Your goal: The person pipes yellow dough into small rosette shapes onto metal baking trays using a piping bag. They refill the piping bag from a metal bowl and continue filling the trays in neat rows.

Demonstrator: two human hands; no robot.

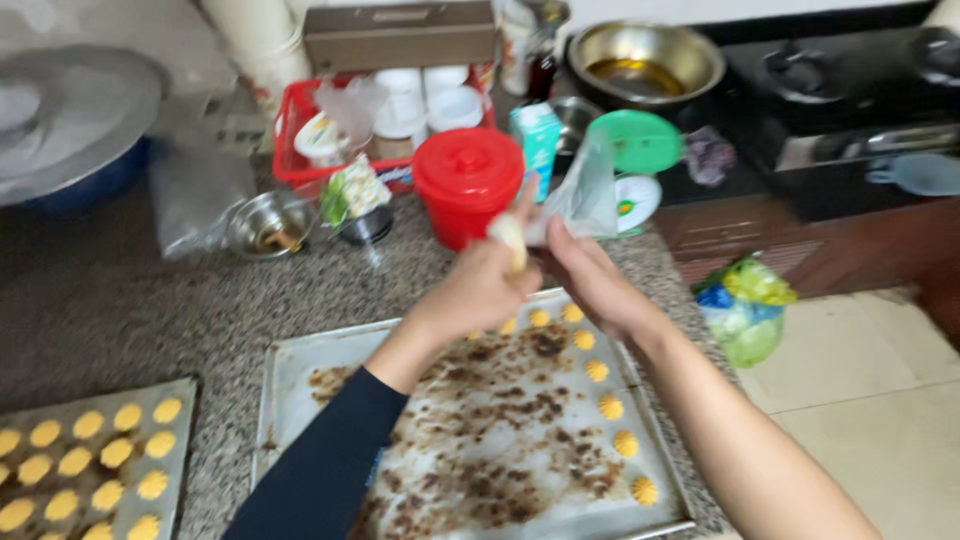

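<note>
Squeezing a clear piping bag (575, 200) with both hands, above the far edge of a stained baking tray (300, 380) on the speckled counter (150, 300). Left hand (480, 285), dark sleeve, fist closed around the bag's lower end, cream-coloured dough showing at the thumb. Right hand (590, 275) fingers pinched on the bag's upper part, which sticks up slack. Yellow piped cookies (612, 405) run along the tray's far and right edges; middle is bare with brown burnt marks. Second tray (180, 400) at the counter's near left corner, packed with the same cookies. Red lidded bucket (467, 185) just behind the hands, green-topped scale (637, 150) right of it. Red basket (290, 130) with cups toward the back.
</note>
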